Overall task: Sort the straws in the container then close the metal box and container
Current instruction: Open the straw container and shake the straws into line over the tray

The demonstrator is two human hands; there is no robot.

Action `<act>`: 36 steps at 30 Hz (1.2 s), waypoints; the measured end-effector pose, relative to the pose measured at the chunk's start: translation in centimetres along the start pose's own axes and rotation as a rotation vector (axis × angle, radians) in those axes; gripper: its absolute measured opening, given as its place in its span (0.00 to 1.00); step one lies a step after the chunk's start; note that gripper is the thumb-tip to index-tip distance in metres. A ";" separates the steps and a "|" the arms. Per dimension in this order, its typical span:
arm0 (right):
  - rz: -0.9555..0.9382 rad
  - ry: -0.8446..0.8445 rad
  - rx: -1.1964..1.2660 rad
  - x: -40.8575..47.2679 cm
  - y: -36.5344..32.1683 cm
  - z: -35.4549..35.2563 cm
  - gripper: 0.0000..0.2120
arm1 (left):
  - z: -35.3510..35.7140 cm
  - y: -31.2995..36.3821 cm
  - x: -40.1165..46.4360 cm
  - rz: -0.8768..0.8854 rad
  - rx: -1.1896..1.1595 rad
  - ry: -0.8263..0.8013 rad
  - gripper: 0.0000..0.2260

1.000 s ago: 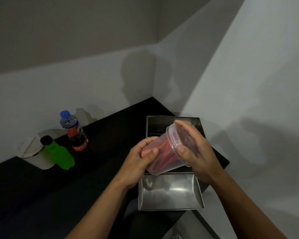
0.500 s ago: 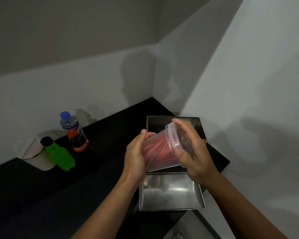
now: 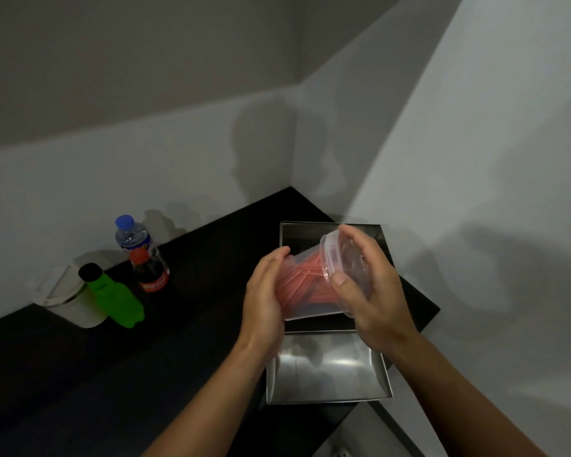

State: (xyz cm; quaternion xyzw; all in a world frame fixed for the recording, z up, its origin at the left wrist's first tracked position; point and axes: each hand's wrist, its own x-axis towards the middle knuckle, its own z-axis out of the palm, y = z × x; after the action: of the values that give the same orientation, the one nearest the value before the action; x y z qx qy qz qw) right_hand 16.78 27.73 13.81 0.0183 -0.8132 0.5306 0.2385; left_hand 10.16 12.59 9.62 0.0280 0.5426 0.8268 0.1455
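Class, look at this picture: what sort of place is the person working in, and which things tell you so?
Probably a kitchen or pantry corner: a black counter set against plain walls, drinks bottles beside a white lidded tub, and an open metal box under a clear container of red straws.

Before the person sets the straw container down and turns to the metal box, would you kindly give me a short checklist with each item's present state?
1. Container held by both hands: ok, left hand at its base, right hand over its mouth end.
2. Straws inside the container: ok, the red bundle shows through the wall.
3. Lid fully snapped on: cannot tell, the right hand covers most of the rim.
4. Metal box closed: not ok, it lies open on the counter below the hands.
5. No straws left in the box: cannot tell, the hands hide its far half.
6. Bottles out of the way: ok, well to the left.
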 end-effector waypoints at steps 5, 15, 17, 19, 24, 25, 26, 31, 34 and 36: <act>-0.203 -0.132 -0.171 0.1 0.9 -0.5 0.36 | -0.5 0.9 0.6 -0.200 -0.044 -0.071 0.28; -0.146 -0.068 -0.083 -0.2 1.1 1.4 0.32 | -0.3 0.1 0.4 -0.004 0.061 0.084 0.34; -0.087 -0.042 -0.045 -0.4 1.2 2.0 0.30 | -0.4 -0.5 0.5 0.046 0.088 0.103 0.37; -0.023 -0.027 -0.004 -0.5 1.4 2.5 0.29 | -0.8 -1.2 0.5 0.085 0.115 0.114 0.37; 0.112 -0.018 0.098 -0.8 1.5 3.2 0.27 | -1.4 -2.4 0.5 0.119 0.154 0.146 0.29; 0.136 -0.025 0.105 -0.9 1.5 3.3 0.28 | -1.5 -2.4 0.6 0.110 0.151 0.143 0.29; 0.158 -0.040 0.110 -0.9 1.5 3.2 0.28 | -1.6 -2.4 0.7 0.089 0.150 0.132 0.29; 0.314 -0.147 0.157 0.3 2.4 0.5 0.24 | -2.3 -1.6 1.5 -0.110 0.104 0.037 0.37; 0.325 -0.114 0.128 0.9 3.2 0.0 0.12 | -2.3 -1.3 1.4 -0.149 0.122 -0.038 0.38; 0.328 -0.066 0.103 1.1 3.7 0.1 0.10 | -2.1 -1.4 1.2 -0.079 0.265 -0.005 0.35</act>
State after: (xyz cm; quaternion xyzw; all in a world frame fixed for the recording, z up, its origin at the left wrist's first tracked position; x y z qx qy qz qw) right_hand 14.72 29.47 11.04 -0.0849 -0.7844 0.6025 0.1208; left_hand 8.91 11.53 7.36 0.0276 0.6473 0.7416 0.1740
